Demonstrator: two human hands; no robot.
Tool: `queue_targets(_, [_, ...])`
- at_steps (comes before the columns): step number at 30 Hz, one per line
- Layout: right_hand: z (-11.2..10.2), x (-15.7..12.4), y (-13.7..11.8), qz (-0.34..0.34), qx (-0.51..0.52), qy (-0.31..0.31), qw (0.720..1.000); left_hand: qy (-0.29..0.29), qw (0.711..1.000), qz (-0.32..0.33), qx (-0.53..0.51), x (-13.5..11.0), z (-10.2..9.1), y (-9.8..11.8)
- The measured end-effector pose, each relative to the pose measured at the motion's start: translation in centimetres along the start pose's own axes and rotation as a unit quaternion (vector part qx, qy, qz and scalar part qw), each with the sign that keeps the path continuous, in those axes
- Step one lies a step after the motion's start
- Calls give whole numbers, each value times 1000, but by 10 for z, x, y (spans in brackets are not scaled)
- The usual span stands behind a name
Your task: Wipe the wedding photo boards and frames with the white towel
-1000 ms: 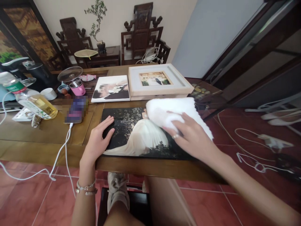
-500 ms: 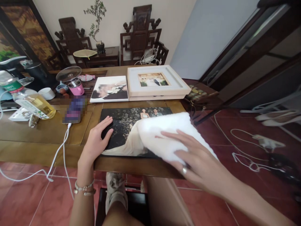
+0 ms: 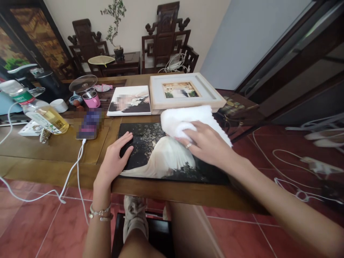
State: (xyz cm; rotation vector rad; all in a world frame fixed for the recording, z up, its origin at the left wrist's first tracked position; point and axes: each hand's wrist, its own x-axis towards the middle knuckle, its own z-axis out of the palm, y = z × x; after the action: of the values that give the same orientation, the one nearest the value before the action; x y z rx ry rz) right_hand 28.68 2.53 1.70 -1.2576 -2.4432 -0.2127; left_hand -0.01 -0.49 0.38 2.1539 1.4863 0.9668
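Note:
A dark photo panel point(image 3: 172, 157) showing a pale wedding gown lies flat along the table's front edge. My left hand point(image 3: 115, 156) rests on its left end, fingers stretched out and holding nothing. Over the panel's upper right part, my right hand point(image 3: 206, 141) grips a fluffy white cloth point(image 3: 188, 116), pressing a bunched part of it down. The cloth covers the two figures' upper bodies in the picture and reaches the framed photo behind. Under the cloth, some of my right fingers are hidden.
Behind the panel stand a white-edged photo block point(image 3: 130, 101) and a box-framed photo point(image 3: 185, 94). To the left are a charging phone point(image 3: 90, 123), an oil-coloured bottle point(image 3: 48, 114), a pink mug point(image 3: 91, 99) and a white cup point(image 3: 59, 106). A white cable point(image 3: 77, 161) hangs over the front edge.
My right hand has moved the white cloth away from me across the panel, uncovering the gown's lower part and the near right corner. My left hand stays on the left end.

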Motion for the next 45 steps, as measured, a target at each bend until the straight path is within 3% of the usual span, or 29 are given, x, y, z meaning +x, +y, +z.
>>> queue_targets(7, [-21, -74, -76, -62, 89, 44, 993, 1, 1000, 1, -7, -1, -1, 0])
queue_targets(10, [-27, -91, -93, -65, 140, 59, 986, 3, 1000, 7, -4, -1, 0, 0])
queue_targets(14, [-22, -77, -77, -55, 118, 42, 991, 3, 1000, 10, 2, -1, 0, -1])
queue_targets(19, [-6, -28, -35, -15, 37, 24, 999, 2, 1000, 4, 6, 0, 0, -1])
queue_targets(24, [2, 19, -5, 62, -11, -33, 997, 1, 1000, 6, 2, 0, 0, -2])
queue_targets(28, [3, 26, 1, 72, -6, -42, 997, 1, 1000, 6, -2, 0, 0, -2])
queue_targets(32, [2, 0, -14, 2, 18, 6, 1000, 1, 1000, 3, -2, 0, 0, -2])
queue_targets(40, [-20, -78, -88, -72, 130, 59, 987, 0, 1000, 4, 1, 0, 0, -2])
queue_targets(45, [-24, -89, -95, -100, 163, 66, 979, 1, 1000, 1, 3, 1, 0, -1])
